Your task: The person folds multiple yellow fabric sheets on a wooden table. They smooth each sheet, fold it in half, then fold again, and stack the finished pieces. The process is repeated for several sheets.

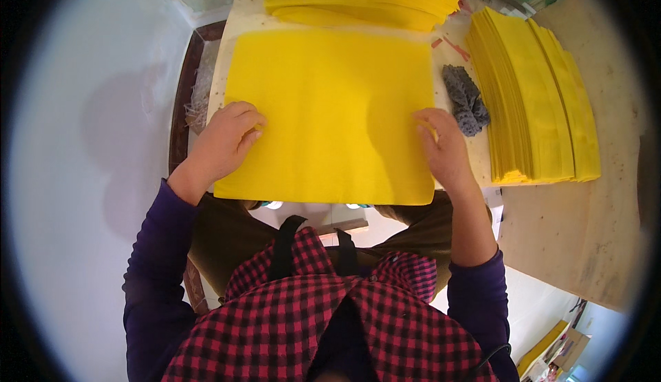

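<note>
A flat yellow sheet of cloth-like material (330, 120) lies in front of me, its near edge reaching over the table's front edge. At its left side is my left hand (227, 141), fingers bent over the sheet and thumb a little apart from them. My right hand (446, 149) is at the sheet's right side, with index finger and thumb spread over its margin. Neither hand shows a fold of the sheet pinched in it. Close beyond the right hand is a crumpled dark grey cloth (466, 99).
A thick yellow stack (358, 0) stands at the table's far side. More stacked yellow pieces (530, 99) lie to the right on a wooden board (564, 230). Red strips (456, 48) rest near the grey cloth. A white wall (89, 120) borders the left.
</note>
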The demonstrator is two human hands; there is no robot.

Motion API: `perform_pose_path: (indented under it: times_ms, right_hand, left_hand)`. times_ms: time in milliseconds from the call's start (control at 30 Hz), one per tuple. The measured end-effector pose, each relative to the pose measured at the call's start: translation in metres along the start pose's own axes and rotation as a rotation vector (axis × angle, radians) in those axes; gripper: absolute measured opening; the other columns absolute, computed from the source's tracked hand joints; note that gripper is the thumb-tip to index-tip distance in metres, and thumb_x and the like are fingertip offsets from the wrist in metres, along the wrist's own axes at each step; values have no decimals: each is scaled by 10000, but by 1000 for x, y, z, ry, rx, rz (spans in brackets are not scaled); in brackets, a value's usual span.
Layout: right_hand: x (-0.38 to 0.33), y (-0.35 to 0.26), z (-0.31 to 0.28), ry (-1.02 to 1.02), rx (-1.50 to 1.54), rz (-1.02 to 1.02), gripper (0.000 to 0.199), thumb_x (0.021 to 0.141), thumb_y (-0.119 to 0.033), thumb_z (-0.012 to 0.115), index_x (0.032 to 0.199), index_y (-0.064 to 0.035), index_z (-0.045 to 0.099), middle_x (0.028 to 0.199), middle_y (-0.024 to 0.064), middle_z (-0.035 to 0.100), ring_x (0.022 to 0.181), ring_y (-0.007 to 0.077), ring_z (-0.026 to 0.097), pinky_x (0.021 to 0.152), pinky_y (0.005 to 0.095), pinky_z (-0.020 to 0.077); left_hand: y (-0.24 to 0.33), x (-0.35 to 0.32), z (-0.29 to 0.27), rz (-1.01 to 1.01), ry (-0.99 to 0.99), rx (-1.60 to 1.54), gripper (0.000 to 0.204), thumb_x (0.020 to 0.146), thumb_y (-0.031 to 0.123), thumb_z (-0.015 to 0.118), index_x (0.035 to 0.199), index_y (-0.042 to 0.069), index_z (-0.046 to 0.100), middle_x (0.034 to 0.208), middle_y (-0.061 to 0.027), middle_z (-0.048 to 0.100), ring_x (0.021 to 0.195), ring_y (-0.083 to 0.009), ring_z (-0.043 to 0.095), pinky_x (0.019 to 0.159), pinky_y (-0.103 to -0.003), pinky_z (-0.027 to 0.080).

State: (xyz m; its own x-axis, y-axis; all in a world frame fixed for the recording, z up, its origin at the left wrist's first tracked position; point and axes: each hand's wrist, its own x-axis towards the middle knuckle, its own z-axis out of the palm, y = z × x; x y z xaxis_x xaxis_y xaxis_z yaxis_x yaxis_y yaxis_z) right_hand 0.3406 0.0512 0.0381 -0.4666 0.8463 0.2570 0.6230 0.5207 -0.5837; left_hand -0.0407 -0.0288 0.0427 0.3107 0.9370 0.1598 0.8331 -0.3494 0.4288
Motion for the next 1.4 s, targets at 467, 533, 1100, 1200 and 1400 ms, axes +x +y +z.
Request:
perform_pose_path:
  times_ms: [467,533,1100,1200,1400]
  right_hand:
    - [-10,-14,-5,2,32,50,207,850,-66,572,1036,15,612,1079,199,597,1060,372,525,917,426,426]
    - [-16,-14,-3,-40,10,50,204,848,-63,571,1031,15,615,1071,200,597,1054,376,525,919,425,424]
    - [-23,-20,-1,-65,-21,30,201,855,-70,574,1033,11,619,1060,196,605,1054,379,528,929,426,428]
    - [1,-11,12,-7,-85,82,197,856,-69,573,1030,12,620,1056,198,607,1052,380,529,925,428,429]
    - [14,-2,6,69,-55,139,203,859,-76,571,1034,14,620,1054,206,606,1040,386,532,914,428,431]
  left_hand:
    - [0,0,-4,13,85,6,108,826,27,593,931,0,597,962,-166,599,931,-379,559,824,-410,461]
    - [0,-4,-1,-14,81,-29,107,824,25,592,927,-1,596,958,-168,596,932,-381,556,823,-412,460]
    - [-1,-17,0,-63,56,-50,162,811,24,602,972,7,597,991,-171,583,974,-367,546,859,-410,449]
    - [-16,8,4,-31,147,-3,145,815,24,595,958,4,601,980,-170,588,957,-373,552,845,-413,454]
    - [-22,16,-5,-44,190,19,123,829,28,575,946,12,610,986,-171,599,957,-378,558,842,-424,455]
